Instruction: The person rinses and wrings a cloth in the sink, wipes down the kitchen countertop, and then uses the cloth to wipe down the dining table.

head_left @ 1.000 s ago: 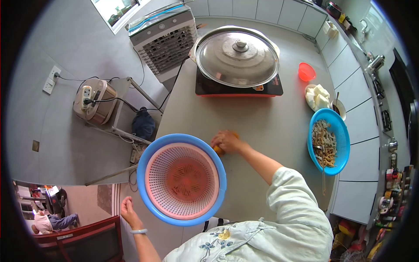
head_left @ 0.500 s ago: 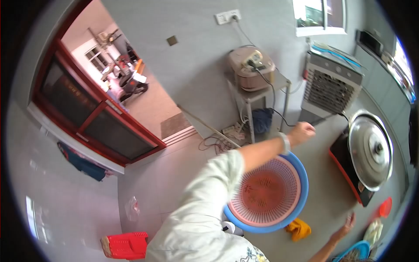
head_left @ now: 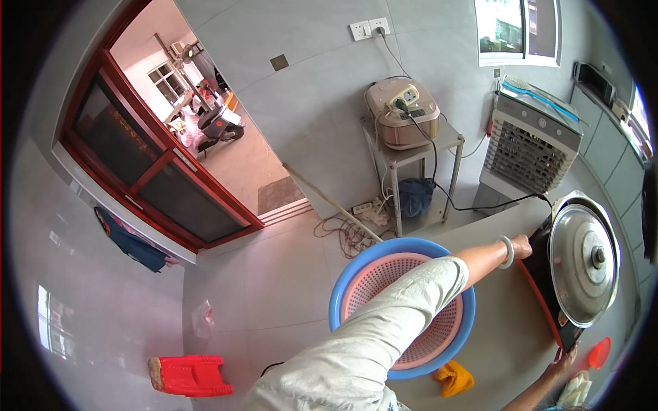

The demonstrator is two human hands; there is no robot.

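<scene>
A black and orange-red electric cooker point(head_left: 543, 284) stands on the floor at the right, with a large lidded metal pot point(head_left: 582, 267) on it. My left hand point(head_left: 521, 247), a pale bangle at its wrist, is closed at the cooker's far left edge. Its fingertips are partly hidden. At the cooker's near corner, by the control panel, is my right hand point(head_left: 564, 359), its fingers against the edge. Below my left sleeve lies a blue basin point(head_left: 343, 277) with a pink colander point(head_left: 363, 277) inside, partly covered by the arm.
A yellow cloth point(head_left: 454, 379) lies beside the basin. Near my right hand is a red plastic dish point(head_left: 600, 353). The black cord point(head_left: 480, 207) runs from the cooker toward a metal stand point(head_left: 449, 140) holding a rice cooker point(head_left: 401, 130). An air cooler point(head_left: 531, 147) stands behind; a red stool point(head_left: 192, 375) sits left.
My left hand has moved from above the basin's far side, down and right to the cooker's edge. My right hand has come up to the cooker's near corner. The view has shifted slightly.
</scene>
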